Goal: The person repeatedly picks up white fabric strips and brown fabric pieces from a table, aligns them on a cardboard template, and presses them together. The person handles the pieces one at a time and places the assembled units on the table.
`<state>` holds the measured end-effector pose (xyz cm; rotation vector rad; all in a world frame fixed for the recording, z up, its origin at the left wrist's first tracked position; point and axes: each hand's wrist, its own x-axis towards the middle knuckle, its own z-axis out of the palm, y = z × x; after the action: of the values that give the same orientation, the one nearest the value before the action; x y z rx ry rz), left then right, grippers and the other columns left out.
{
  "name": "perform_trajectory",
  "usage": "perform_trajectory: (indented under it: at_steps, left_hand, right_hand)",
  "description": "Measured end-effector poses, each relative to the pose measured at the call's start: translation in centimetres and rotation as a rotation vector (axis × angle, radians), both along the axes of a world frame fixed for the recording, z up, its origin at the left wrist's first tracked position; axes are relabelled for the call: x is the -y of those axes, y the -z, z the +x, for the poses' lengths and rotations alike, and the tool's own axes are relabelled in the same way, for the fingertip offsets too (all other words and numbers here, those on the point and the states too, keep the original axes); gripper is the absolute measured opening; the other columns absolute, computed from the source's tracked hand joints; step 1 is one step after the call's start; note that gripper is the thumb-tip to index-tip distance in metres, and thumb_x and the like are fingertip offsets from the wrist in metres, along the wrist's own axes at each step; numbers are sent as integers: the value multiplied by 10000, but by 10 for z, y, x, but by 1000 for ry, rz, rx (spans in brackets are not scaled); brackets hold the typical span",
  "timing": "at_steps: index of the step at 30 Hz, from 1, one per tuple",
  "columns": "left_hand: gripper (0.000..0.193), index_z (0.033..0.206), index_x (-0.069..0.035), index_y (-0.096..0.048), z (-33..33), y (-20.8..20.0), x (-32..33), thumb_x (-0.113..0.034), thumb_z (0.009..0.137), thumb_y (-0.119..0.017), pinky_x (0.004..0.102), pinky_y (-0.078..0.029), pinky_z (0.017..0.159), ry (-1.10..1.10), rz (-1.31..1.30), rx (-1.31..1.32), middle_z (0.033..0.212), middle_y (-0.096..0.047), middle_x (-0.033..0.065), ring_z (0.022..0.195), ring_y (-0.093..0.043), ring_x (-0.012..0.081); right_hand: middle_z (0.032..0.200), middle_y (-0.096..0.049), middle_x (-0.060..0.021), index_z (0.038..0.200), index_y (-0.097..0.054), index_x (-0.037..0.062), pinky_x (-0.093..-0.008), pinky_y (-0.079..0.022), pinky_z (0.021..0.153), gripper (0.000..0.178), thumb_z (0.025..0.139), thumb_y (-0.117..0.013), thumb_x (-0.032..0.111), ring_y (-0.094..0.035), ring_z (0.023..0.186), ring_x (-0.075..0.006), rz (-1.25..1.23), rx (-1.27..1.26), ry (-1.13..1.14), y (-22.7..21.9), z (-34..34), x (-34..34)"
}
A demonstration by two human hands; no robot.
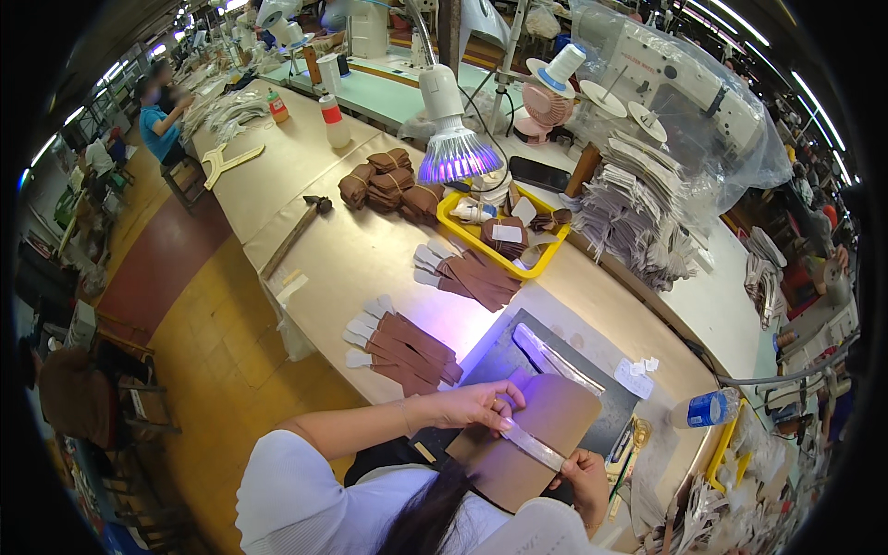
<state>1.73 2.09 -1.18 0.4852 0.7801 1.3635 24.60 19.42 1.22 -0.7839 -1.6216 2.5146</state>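
Observation:
My left hand (pixel 479 405) pinches one end of a narrow, pale, shiny strip (pixel 538 450), its fingertips pressed together. At the strip's other end, my right hand (pixel 585 479) is closed, with its thumb near the edge of a tan, round-cornered panel (pixel 560 407). The strip lies slantwise across the panel, which leans close to my body. Behind the panel, a dark board (pixel 509 344) rests on the table and carries a long, glossy pale piece (pixel 546 350). My dark hair covers part of the panel's lower left.
Left of the board lie brown strips with pale ends (pixel 402 347) and another such group (pixel 472 277). A lit lamp (pixel 453 139) hangs over the table beside a yellow basket (pixel 532 268). Brown bundles (pixel 388 180), a plastic bottle (pixel 708 409) and stacked grey pieces (pixel 638 203) stand around.

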Motion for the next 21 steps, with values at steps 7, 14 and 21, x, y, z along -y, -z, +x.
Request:
perform_trajectory:
  at_steps: [7,14,21]
  left_hand:
    - [424,1170,-56,-411,1,0,1,-89,831,-664,235,-457,717,-21,5,24,801,-526,14,770,-548,109]
    - [433,1171,-52,-402,0,1,1,-96,831,-667,233,-453,708,-9,16,29,801,-526,18,767,-544,107]
    - [423,1167,-53,-405,1,2,1,-92,834,-663,229,-448,709,-14,23,30,804,-526,18,764,-542,108]
  right_hand:
    - [620,-610,-109,673,-555,9,-265,-493,516,264,795,-707,188,-587,513,-160,2,9,11,-1,-1,0]
    - [617,-609,-109,669,-553,12,-266,-494,513,266,791,-713,186,-588,514,-161,-21,-2,10,-1,-2,1]
    - [615,-610,-105,672,-555,16,-266,-494,516,260,795,-710,184,-592,519,-160,-9,4,5,0,0,0]
